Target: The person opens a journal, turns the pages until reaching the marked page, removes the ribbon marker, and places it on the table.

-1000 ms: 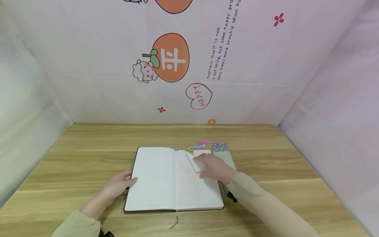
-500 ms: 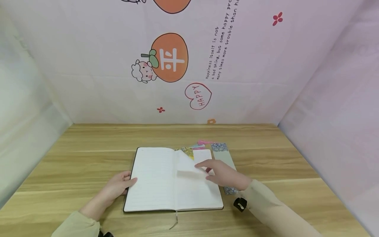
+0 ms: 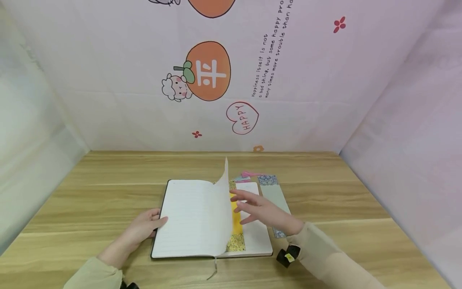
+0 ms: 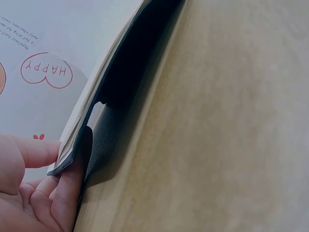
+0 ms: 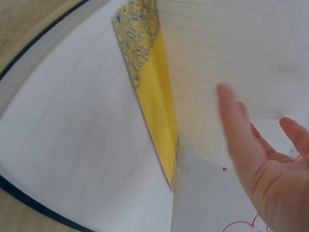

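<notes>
An open lined notebook (image 3: 184, 220) with a black cover lies on the table. Its left edge is held by my left hand (image 3: 140, 226), thumb on the pages and fingers beneath the cover, as the left wrist view also shows. One page (image 3: 221, 216) stands nearly upright at the middle of the notebook. Under it, on the right-hand pages, lies a yellow bookmark (image 3: 237, 222) with patterned ends, partly hidden by that page. My right hand (image 3: 267, 212) hovers over the right side, fingers spread, close to the raised page; whether a fingertip touches it I cannot tell.
A pale green bookmark (image 3: 276, 196) with blue patterned ends lies along the notebook's right side. Pink and light-blue tassels (image 3: 247, 176) lie beyond the top edge. A thin ribbon (image 3: 215, 269) hangs from the notebook's lower edge. Printed cloth (image 3: 303, 120) walls enclose the table.
The right hand has lifted the page from its top right corner and swung it leftward to upright, uncovering the yellow bookmark. Its fingers have since spread. The left hand has stayed in place.
</notes>
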Demonstrator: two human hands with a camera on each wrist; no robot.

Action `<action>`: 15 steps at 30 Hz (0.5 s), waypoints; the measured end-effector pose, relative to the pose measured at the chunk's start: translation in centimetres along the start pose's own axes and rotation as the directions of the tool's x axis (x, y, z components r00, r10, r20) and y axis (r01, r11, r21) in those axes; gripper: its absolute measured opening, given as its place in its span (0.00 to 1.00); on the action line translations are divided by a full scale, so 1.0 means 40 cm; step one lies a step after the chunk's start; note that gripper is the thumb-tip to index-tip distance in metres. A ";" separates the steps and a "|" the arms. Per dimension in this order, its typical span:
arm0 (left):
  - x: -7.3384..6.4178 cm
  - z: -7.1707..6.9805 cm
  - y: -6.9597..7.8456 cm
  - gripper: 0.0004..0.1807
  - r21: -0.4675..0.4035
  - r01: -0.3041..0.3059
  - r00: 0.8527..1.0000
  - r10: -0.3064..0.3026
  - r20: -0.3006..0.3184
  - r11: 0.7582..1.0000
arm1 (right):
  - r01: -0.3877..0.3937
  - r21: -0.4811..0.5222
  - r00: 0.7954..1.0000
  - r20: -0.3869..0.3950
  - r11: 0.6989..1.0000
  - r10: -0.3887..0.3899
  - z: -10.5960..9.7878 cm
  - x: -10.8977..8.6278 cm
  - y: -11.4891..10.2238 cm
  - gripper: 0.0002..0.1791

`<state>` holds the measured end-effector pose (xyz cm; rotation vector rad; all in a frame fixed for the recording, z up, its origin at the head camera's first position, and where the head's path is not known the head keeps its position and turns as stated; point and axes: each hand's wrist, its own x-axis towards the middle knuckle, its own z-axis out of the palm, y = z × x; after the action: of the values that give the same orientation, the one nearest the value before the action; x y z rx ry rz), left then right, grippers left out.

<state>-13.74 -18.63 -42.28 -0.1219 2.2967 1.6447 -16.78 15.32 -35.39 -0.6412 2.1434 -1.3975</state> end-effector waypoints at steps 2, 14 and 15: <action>-0.002 0.001 0.001 0.28 -0.002 0.001 1.000 -0.001 -0.001 1.000 | 0.008 -0.071 1.000 0.028 0.997 -0.006 0.020 0.003 0.000 0.29; -0.002 -0.001 -0.002 0.25 -0.029 -0.022 1.000 0.022 0.015 0.999 | 0.155 -0.532 0.977 0.208 0.832 -0.050 0.122 0.026 -0.013 0.30; -0.001 -0.002 -0.003 0.25 -0.029 -0.026 1.000 0.027 0.015 0.999 | 0.157 -0.556 0.975 0.218 0.816 -0.039 0.128 0.028 -0.010 0.30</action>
<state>-13.67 -18.75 -42.34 -0.0849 2.2732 1.6862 -14.33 10.94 -36.96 -1.0774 2.3890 -0.6677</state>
